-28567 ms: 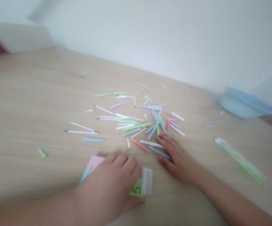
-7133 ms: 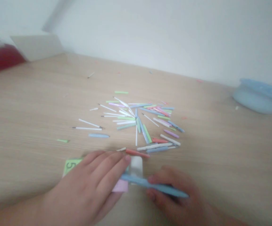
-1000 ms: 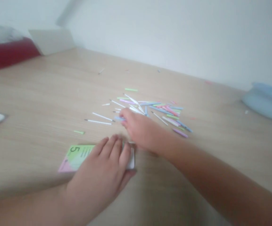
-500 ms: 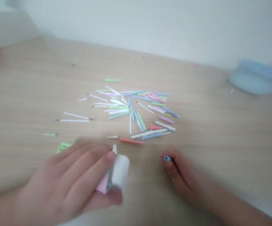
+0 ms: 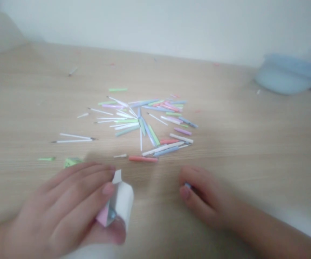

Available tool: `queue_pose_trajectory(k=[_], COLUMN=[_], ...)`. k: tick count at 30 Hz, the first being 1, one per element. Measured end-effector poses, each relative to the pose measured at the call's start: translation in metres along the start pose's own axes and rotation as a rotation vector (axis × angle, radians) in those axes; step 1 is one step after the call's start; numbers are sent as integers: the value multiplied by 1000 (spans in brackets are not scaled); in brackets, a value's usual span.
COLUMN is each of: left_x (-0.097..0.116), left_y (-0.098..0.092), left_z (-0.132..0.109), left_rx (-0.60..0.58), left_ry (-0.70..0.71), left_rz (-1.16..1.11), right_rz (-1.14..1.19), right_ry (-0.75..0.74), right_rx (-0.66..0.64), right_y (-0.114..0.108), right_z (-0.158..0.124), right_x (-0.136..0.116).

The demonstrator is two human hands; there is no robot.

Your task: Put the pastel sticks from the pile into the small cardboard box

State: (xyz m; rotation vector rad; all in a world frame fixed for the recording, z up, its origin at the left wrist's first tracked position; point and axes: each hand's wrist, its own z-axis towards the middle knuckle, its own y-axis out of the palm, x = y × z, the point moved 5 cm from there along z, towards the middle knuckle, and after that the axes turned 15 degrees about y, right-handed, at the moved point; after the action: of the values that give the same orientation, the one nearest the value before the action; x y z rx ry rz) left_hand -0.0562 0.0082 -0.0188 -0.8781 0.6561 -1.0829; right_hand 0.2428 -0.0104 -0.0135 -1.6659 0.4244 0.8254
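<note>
As fingers (image 5: 83,189) clasp the box (image 5: 103,216) — cardboard flaps (image 5: 125,201) gape.

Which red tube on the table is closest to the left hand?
The frontmost red tube, lying crosswise, beyond and to the right of the box in the left hand; the other red pieces all lie farther back.

Box (image 5: 101,215) at near left looked like thin card, smooth and colour-printed outside; its flap (image 5: 125,198) was bare, matt card. Pen barrels (image 5: 143,158) at centre looked like smooth plastic, some slightly glossy. Slim refills (image 5: 74,141) to their left also looked plastic; tip material was too blurred to tell. Table (image 5: 241,151) showed wood grain, matt and smooth. Far wall (image 5: 144,28) was matt. Blue object (image 5: 282,80) at far right looked smooth.
</note>
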Motion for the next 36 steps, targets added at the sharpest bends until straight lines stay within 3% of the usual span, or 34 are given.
queue_pose_trajectory(k=[1, 3, 9, 13, 21, 27, 36], left_x=[4, 1, -18, -23, -9, -7, -7], left_y=[0, 5, 26, 33, 28, 28, 30], left_z=[8, 19, 29, 29, 32, 35, 32], left_rx=[9, -79, -248, -328, -295, -259, -263], left_ry=[86, 77, -84, -157, -21, -20, -1], left_rz=[41, 81, 198, 227, 313, 275, 226], right_rz=[-16, -78, -358, -422, -479, -477, -555], right_ry=[-4, 11, 264, 295, 362, 379, 272], right_rx=[8, 37, 261, 278, 288, 304, 109], right_y=[-1, -5, -25, -28, -28, -29, -20], right_z=[0, 3, 20, 33, 41, 41, 35], right_x=[0, 5, 43, 54, 56, 59, 54])
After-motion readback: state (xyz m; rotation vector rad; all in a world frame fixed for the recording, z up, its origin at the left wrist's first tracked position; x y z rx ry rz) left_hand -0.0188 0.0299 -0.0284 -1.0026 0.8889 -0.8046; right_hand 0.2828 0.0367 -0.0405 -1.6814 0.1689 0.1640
